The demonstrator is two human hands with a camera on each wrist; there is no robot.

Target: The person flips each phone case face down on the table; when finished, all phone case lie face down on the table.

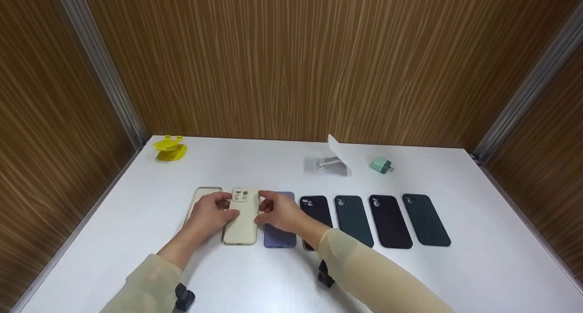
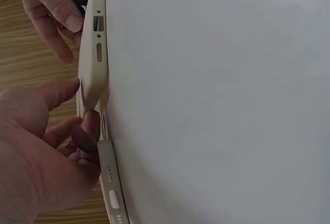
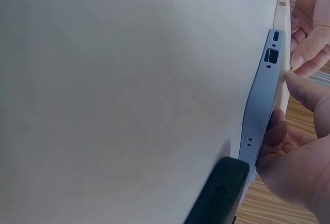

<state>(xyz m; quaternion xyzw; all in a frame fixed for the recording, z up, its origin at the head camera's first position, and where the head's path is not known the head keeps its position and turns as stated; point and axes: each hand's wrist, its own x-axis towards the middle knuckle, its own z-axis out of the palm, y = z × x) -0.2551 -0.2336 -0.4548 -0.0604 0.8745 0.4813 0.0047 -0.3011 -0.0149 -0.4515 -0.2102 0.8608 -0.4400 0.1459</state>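
Note:
A cream phone case (image 1: 242, 222) with a camera cutout lies back side up, between both hands. My left hand (image 1: 210, 215) grips its left edge, the thumb on the back and fingers curled at the side. In the left wrist view, the bottom edge of the cream case (image 2: 95, 49) shows its port holes, with light gaps beneath one side. My right hand (image 1: 282, 210) holds its right edge between thumb and fingertips. Under the right hand lies a lavender-blue phone case (image 1: 280, 238). Partly behind the left hand is another cream case (image 1: 200, 194), showing its rim.
To the right stand a black case (image 1: 319, 206), a dark green case (image 1: 354, 219), a dark case (image 1: 391, 222) and another green case (image 1: 427, 219) in a row. Behind are a yellow stand (image 1: 171, 151), a white stand (image 1: 337, 158) and a mint charger plug (image 1: 381, 165).

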